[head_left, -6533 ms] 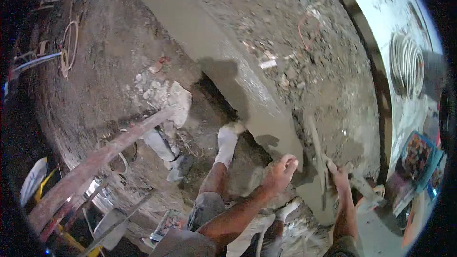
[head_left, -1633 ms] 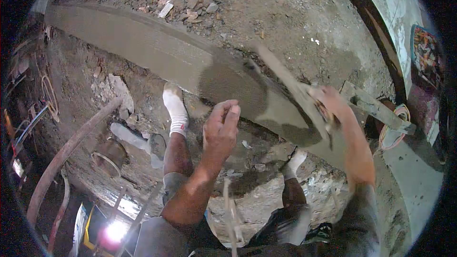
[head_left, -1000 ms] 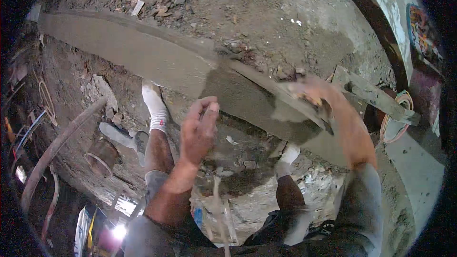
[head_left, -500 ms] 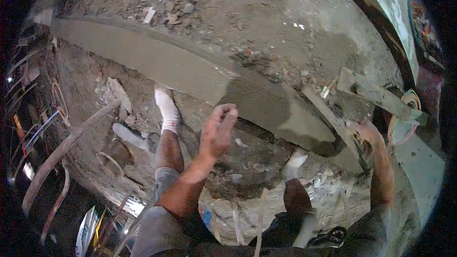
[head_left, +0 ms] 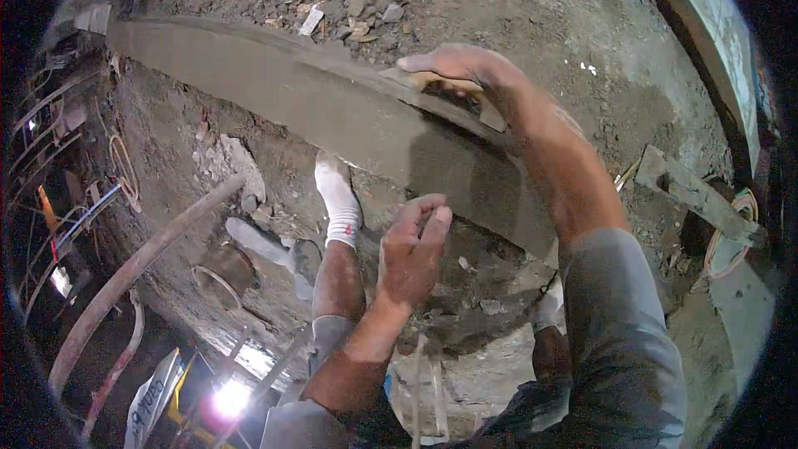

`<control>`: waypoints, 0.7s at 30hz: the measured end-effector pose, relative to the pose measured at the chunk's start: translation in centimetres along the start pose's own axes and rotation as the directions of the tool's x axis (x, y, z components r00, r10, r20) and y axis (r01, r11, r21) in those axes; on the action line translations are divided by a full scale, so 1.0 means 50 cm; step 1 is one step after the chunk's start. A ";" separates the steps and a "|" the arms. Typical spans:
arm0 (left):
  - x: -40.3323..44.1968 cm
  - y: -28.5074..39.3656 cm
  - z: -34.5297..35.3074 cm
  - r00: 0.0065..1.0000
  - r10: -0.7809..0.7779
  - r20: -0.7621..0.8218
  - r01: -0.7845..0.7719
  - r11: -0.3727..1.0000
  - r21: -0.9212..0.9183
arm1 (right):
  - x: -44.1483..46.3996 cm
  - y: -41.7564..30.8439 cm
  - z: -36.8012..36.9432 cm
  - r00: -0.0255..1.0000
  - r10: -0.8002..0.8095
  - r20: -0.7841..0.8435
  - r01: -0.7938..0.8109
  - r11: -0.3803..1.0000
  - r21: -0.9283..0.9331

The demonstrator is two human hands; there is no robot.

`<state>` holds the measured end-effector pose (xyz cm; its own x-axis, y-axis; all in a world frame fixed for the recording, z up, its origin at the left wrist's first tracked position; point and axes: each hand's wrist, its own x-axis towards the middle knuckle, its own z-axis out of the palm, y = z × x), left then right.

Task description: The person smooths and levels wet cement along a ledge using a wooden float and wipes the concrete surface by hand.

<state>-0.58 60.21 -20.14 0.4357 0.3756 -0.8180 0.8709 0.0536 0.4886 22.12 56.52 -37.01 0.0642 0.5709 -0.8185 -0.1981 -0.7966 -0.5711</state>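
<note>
A long grey band of smooth wet mortar [head_left: 332, 116] runs diagonally across the floor, with a darker patch at its right part. My right hand [head_left: 478, 71] reaches over the band and is wrapped round the pale handle of a float [head_left: 490, 116]. The float's long, narrow blade lies along the band's far edge. My left hand [head_left: 413, 254] hovers by the band's near edge. Its fingers are curled together with the thumb close to them, and I see nothing in it.
Rubble [head_left: 366, 17] lies beyond the band. My feet in white socks [head_left: 335, 191] are on its near side. A thick bent pipe [head_left: 150, 258] rises at left, near a round pot-like container [head_left: 224, 274]. A plank [head_left: 698, 195] lies at right. A bright lamp [head_left: 231, 399] shines below.
My right hand has swung the float from the band's right end to its far edge, up and to the left. My left hand stays curled. The view has shifted a little.
</note>
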 end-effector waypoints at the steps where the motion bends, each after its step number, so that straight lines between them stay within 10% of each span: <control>1: 0.001 -0.010 0.003 0.999 0.024 0.023 -0.025 0.999 0.021 | 0.001 0.020 0.007 1.000 0.004 -0.018 -0.003 0.999 0.039; 5: 0.004 -0.016 0.031 0.996 0.066 0.060 -0.071 0.993 0.096 | -0.122 0.174 -0.004 0.968 -0.249 -0.011 0.247 0.953 0.173; 7: -0.005 -0.002 0.047 0.996 0.006 0.088 -0.017 0.993 0.118 | -0.214 0.265 -0.010 0.957 0.254 -0.139 -0.276 0.946 -0.172; 8: -0.008 0.002 0.054 0.994 -0.056 0.096 0.042 0.989 0.143 | -0.205 0.477 0.000 0.970 -0.242 0.000 0.232 0.932 -0.278; 9: 0.010 -0.062 0.065 0.992 0.091 0.083 -0.098 0.992 0.084 | -0.323 0.443 -0.016 0.948 0.317 0.012 -0.308 0.930 -0.199; 10: 0.007 -0.055 0.073 0.991 0.090 0.095 -0.098 0.992 0.083 | -0.370 0.577 -0.004 0.970 0.233 -0.073 -0.245 0.918 -0.312; 11: 0.003 -0.039 0.084 0.995 0.031 0.100 -0.043 0.991 0.127 | -0.464 0.588 -0.005 0.855 0.505 -0.116 -0.517 0.818 -0.250; 17: -0.008 -0.087 0.153 0.971 0.214 0.105 -0.234 0.940 0.248 | -0.839 0.798 0.023 0.607 0.782 -0.143 -0.761 0.624 0.176; 19: -0.033 -0.068 0.170 0.981 -0.006 0.196 -0.043 0.968 0.246 | -0.952 1.000 0.072 0.800 0.589 0.113 -0.577 0.706 0.411; 21: -0.035 -0.096 0.181 0.975 0.040 0.219 -0.084 0.978 0.192 | -0.986 0.766 0.051 0.246 0.969 0.019 -0.852 0.207 0.482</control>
<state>-3.44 50.93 -23.79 0.5098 0.1661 -0.8441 0.8587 -0.1571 0.4877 8.89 -1.62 -18.39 -0.1948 -0.6275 -0.7539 -0.5668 -0.5552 0.6086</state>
